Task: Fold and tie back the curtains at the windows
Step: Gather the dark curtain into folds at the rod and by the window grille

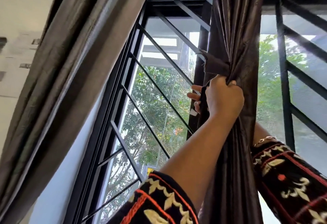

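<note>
We raise our left hand [223,98], its fist clenched round the gathered dark brown curtain [233,29], which hangs between two barred windows [155,100]. Our right hand [194,98] reaches behind it. Only its fingertips show beside one tie-back strip [215,66], and we cannot tell its grip. A second, greyer curtain [67,68] hangs at the left.

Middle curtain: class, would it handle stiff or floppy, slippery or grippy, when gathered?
Probably floppy: the middle curtain bunches into tight pleats where the left hand grips it. Possibly slippery: its surface has a sheen. Likely to spread out if released, as it hangs freely below.
</note>
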`<state>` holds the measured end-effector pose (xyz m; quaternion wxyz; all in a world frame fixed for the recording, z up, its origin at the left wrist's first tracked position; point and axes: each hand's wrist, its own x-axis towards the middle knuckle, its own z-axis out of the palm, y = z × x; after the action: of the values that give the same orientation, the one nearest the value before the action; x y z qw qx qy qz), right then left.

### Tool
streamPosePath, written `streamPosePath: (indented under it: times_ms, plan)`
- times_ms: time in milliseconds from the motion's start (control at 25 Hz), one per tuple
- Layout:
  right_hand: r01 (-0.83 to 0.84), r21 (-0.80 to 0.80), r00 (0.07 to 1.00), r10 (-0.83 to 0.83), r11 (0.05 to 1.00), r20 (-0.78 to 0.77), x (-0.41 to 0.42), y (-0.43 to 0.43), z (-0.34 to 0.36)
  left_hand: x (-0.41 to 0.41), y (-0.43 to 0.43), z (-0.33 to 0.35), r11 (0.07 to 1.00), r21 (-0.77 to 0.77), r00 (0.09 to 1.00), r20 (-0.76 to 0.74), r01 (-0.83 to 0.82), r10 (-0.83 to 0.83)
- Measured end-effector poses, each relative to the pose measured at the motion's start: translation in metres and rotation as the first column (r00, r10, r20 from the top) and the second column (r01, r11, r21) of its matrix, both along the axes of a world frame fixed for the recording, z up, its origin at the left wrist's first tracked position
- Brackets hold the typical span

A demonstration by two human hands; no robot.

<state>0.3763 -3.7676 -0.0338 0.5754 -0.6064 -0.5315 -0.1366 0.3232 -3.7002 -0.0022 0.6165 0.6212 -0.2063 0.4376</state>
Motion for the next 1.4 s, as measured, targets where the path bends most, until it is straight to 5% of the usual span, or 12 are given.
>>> streamPosePath:
  times_ms: [40, 80, 200, 280, 360, 480, 640, 720, 800, 920, 1080, 1400]
  plan:
    - [-0.118, 0.092, 0.993, 0.118, 0.989, 0.012, -0.002, -0.001, 0.0, 0.001, 0.002, 0.001, 1.0, -0.005, 1.0, 0.014, 0.021, -0.021]
    - [-0.213, -0.005, 0.968, 0.212, 0.977, 0.136, -0.006, -0.002, -0.001, 0.0, 0.003, 0.0, 1.0, -0.015, 0.998, 0.061, 0.019, -0.018]
    - [0.104, 0.046, 0.994, -0.102, 0.993, -0.041, 0.0, -0.015, 0.031, 0.004, 0.01, 0.001, 0.997, -0.013, 0.992, 0.099, -0.082, 0.083]
    - [0.178, -0.041, 0.979, -0.173, 0.983, 0.111, -0.006, -0.012, 0.049, 0.006, 0.016, 0.0, 0.982, 0.014, 0.97, 0.153, -0.191, 0.186]
    - [0.565, 0.1, 0.821, -0.57, 0.819, 0.039, -0.003, -0.02, 0.069, 0.007, 0.015, -0.003, 0.939, 0.058, 0.917, 0.241, -0.34, 0.317]
    - [0.945, 0.108, 0.284, -0.939, 0.308, 0.195, -0.015, -0.036, 0.07, 0.01, 0.007, -0.008, 0.768, 0.137, 0.757, 0.342, -0.626, 0.557]
    - [0.975, 0.075, 0.193, -0.968, 0.207, 0.163, -0.034, -0.037, 0.072, 0.012, 0.001, -0.012, 0.615, 0.047, 0.554, 0.494, -0.787, 0.67]
    - [0.982, 0.063, 0.157, -0.959, 0.176, 0.235, -0.032, -0.041, 0.075, 0.017, 0.003, -0.009, 0.44, -0.071, 0.286, 0.667, -0.895, 0.688]
    - [0.957, 0.061, 0.26, -0.929, 0.285, 0.262, -0.035, -0.043, 0.073, 0.02, 0.006, -0.002, 0.284, -0.158, 0.035, 0.818, -0.946, 0.574]
    - [0.807, 0.032, 0.585, -0.805, 0.59, 0.102, -0.041, -0.056, 0.074, 0.014, 0.011, 0.006, 0.132, -0.178, -0.13, 0.942, -0.975, 0.31]
    - [0.877, 0.046, 0.472, -0.875, 0.478, 0.105, -0.059, -0.08, 0.085, 0.011, 0.019, 0.016, 0.047, -0.131, -0.122, 0.981, -0.99, 0.151]
    - [0.788, 0.321, 0.512, -0.848, 0.526, 0.134, -0.098, -0.098, 0.091, -0.006, 0.02, 0.018, -0.201, -0.123, -0.107, 0.99, -0.972, -0.089]
